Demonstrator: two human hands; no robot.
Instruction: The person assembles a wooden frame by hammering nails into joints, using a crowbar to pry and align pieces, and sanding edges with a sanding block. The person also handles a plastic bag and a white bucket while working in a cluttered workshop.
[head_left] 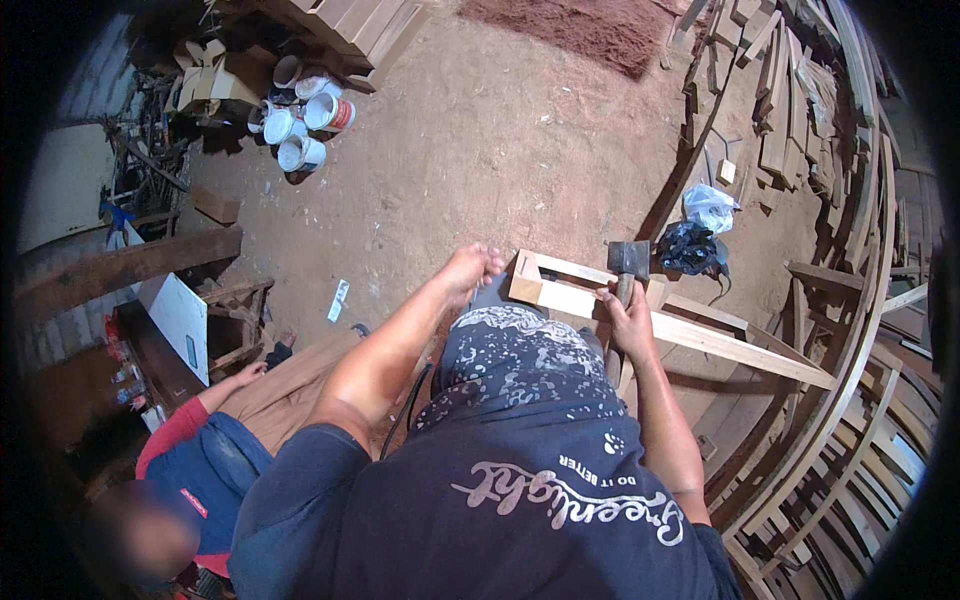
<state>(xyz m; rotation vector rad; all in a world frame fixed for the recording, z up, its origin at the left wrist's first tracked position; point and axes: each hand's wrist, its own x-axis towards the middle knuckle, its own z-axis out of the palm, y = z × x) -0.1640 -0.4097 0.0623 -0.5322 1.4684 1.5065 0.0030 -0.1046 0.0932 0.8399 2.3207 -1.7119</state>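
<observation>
A pale wooden frame [575, 298] of several joined bars lies across in front of my lap, with long bars running off to the right. My right hand [632, 322] is closed around the handle of a hammer [628, 258], whose dark, blocky head points away from me above the frame. Just left of the frame's end block, my left hand [474, 270] is raised with its fingers curled together. Anything inside those fingers is too small or hidden to name.
Beside me on the left sits another person [215, 450] in a blue and red top. White buckets [303, 154] stand far left on the dirt floor. Black and clear plastic bags [692, 248] lie right of the hammer. Stacked timber [785, 110] and a long curved rail [868, 290] line the right.
</observation>
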